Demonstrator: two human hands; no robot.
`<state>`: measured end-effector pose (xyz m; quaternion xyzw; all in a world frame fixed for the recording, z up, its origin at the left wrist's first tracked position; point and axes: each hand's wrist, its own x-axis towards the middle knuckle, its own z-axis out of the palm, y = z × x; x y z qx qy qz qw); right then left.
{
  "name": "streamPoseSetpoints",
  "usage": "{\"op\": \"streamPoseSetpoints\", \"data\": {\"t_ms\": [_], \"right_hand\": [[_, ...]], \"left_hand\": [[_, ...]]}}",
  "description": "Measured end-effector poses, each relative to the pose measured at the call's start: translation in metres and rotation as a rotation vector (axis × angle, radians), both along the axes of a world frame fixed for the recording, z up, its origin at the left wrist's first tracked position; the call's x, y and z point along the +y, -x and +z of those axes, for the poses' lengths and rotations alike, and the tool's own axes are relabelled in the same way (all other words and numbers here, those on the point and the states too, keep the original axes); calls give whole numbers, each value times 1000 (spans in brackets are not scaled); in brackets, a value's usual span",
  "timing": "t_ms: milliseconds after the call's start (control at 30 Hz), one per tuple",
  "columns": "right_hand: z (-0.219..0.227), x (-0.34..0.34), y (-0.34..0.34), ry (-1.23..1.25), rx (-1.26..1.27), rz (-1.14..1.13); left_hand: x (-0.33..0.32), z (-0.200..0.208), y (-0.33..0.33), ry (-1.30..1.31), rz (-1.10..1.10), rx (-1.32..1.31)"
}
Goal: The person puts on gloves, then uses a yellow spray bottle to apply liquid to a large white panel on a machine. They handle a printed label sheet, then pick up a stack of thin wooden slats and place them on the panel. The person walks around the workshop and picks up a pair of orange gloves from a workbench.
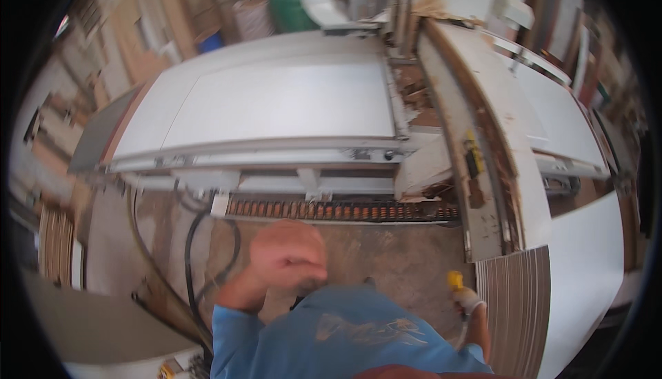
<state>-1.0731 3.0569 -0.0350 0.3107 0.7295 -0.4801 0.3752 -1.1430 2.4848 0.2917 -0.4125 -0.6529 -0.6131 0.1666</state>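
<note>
My left hand (288,253) is raised in front of my blue shirt, its fingers curled into a fist. Motion blurs it, and whatever the fist may enclose is hidden. Low on the right, beside a stack of boards, my right hand (476,310) is closed around a small yellow-ended object (455,280). Something whitish covers or lies against its fingers; blur hides whether that is a glove or part of the object. Beyond both hands a wide white panel (283,100) lies flat on a long machine table (276,155).
A dark cable chain (338,211) runs along the machine's near side. The machine's broad beam (476,137) rises at right. Beside me stands a stack of thin boards (514,310), with a white sheet (583,268) next to it. Black hoses (191,262) trail over the floor at left.
</note>
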Motion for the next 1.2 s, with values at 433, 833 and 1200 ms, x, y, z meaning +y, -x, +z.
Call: {"op": "streamPoseSetpoints", "data": {"t_ms": [433, 833, 1200], "right_hand": [[-35, -357, 194, 32, 563, -157], [-65, -458, 336, 40, 537, -320], [-25, -833, 473, 183, 428, 74]], "left_hand": [[-110, 51, -113, -642, -270, 81], [-319, 52, -170, 241, 1340, 230], [-476, 89, -148, 73, 1021, -100]]}}
